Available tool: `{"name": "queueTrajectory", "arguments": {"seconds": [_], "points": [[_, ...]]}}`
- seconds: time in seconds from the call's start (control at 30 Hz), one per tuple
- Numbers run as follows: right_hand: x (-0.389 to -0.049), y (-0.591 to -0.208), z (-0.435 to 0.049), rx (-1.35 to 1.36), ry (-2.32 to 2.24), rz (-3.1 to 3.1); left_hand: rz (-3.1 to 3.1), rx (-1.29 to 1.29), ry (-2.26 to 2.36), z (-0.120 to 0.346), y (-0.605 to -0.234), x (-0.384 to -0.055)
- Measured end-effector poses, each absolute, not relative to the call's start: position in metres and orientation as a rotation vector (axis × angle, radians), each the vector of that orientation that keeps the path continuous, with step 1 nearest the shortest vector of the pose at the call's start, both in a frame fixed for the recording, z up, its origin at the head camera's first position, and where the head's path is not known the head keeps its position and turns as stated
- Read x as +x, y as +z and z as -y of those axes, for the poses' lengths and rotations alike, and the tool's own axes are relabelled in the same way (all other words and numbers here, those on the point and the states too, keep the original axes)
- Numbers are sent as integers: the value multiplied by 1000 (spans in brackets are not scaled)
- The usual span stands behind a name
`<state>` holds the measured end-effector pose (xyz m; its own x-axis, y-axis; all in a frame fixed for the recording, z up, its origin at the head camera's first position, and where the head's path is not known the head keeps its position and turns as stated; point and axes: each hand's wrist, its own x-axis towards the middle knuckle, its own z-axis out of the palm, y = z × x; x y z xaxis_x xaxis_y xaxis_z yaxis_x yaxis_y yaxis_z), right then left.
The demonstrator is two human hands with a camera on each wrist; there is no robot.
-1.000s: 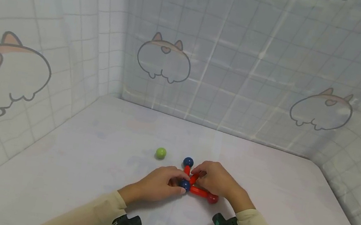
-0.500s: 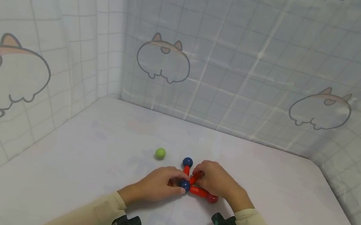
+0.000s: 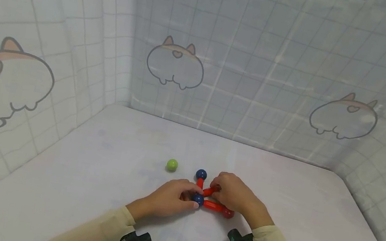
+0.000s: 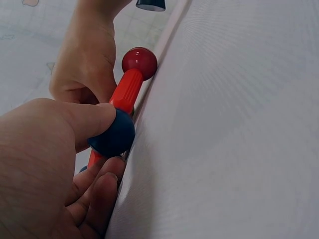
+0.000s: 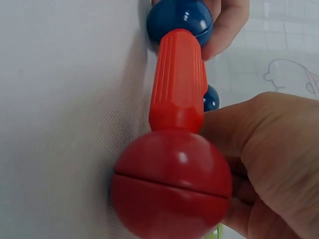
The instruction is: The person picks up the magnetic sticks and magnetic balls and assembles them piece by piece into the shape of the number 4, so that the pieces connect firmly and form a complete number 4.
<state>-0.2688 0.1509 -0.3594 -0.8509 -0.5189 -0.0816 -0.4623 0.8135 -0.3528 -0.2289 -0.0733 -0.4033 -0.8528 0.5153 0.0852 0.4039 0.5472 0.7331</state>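
Both forearms reach in from the near edge of the table [image 3: 94,172], angled toward each other, so the two hands meet over a small build of red sticks and balls. The left hand [image 3: 170,198] lies low beside the table, its thumb on the near side of the front blue ball [image 3: 198,199] and its fingers around the far side, grasping it. The right hand [image 3: 232,191] arches from above, wrist bent downward, with thumb and fingertips pinching the outer end of the slanted red stick [image 3: 209,191]; whether that stick's inner end touches the front blue ball cannot be told. The long red stick [image 3: 213,206] runs from the front blue ball to the red ball [image 3: 228,213], just below the right hand. Behind, the short red stick [image 3: 200,183] extends to the back blue ball [image 3: 201,174]. The green ball [image 3: 172,165] sits apart on the table, beyond the left hand.
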Motion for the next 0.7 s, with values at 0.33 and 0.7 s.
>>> {"name": "queueTrajectory", "arguments": {"seconds": [0.33,0.7], "points": [[-264,-356,-160,-630,-637,-2954,-2644,753,1176,72,-406,-229],[-259,-362,-183,-405,-1134,-2928,-2654,757,1166,71,-404,-229]]}}
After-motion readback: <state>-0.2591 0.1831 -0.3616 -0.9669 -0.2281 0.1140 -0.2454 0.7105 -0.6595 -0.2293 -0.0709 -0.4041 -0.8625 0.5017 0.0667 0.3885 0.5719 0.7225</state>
